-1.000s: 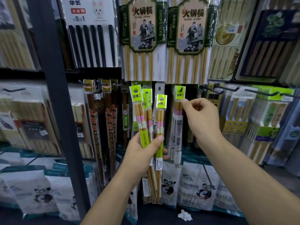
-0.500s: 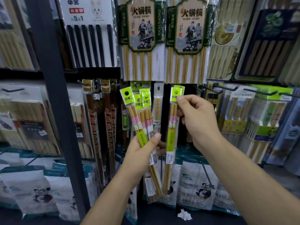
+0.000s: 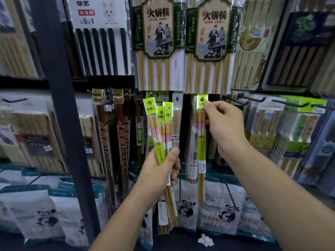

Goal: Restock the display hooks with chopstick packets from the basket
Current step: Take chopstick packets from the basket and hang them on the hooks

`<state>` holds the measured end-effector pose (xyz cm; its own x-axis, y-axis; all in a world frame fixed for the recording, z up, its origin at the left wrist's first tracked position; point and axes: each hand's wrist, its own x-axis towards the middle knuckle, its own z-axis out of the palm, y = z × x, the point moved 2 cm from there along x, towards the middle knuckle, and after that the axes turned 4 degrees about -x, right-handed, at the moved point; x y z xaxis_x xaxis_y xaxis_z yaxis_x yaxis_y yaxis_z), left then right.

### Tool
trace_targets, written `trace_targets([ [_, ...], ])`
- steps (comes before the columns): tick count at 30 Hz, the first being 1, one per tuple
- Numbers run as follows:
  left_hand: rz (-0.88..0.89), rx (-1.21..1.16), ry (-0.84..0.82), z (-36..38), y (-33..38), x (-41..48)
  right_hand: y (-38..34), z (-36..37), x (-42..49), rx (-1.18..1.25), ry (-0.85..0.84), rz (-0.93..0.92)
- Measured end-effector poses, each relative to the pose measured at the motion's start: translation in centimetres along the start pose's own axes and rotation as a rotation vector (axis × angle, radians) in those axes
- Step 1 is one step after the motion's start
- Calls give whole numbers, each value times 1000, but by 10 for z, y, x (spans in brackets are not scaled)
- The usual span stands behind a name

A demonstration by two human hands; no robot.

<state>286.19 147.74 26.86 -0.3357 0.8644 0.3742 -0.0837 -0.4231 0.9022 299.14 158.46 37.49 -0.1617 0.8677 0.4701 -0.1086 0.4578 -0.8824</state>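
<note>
Left hand [image 3: 159,165], right hand [image 3: 224,127]: fingers curled.

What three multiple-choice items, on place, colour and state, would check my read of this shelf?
1. Where is the single packet that the right hand pinches? A in a basket; B held up beneath the large hot-pot pack; C on the floor.
2. What colour tops the bundle in the left hand? A red; B blue; C lime green.
3. The left hand is: A open, empty; B gripping the bundle; C pressing a shelf.
Key: 1 B, its top sits just under that pack; 2 C, green tops show; 3 B, the thumb curls over the packets.
</note>
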Motion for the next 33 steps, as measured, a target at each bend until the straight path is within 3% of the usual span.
trace_targets([
  [7,-95,-194,4,2,-1,-1,5,1,1,-24,-5,30],
  [13,-59,-164,39,0,-2,-1,11,-5,-10,-203,86,-65],
  [18,-15,-171,23,3,0,-2,9,9,-32,-181,-221,-89],
  [21,-20,-190,1,7,2,-3,10,15,-37,-120,-296,-38],
  [29,-46,-177,-47,10,1,-4,10,16,-34,-67,-255,12],
  [33,-56,-104,5,7,-3,-2,5,10,-28,-31,-131,-20],
])
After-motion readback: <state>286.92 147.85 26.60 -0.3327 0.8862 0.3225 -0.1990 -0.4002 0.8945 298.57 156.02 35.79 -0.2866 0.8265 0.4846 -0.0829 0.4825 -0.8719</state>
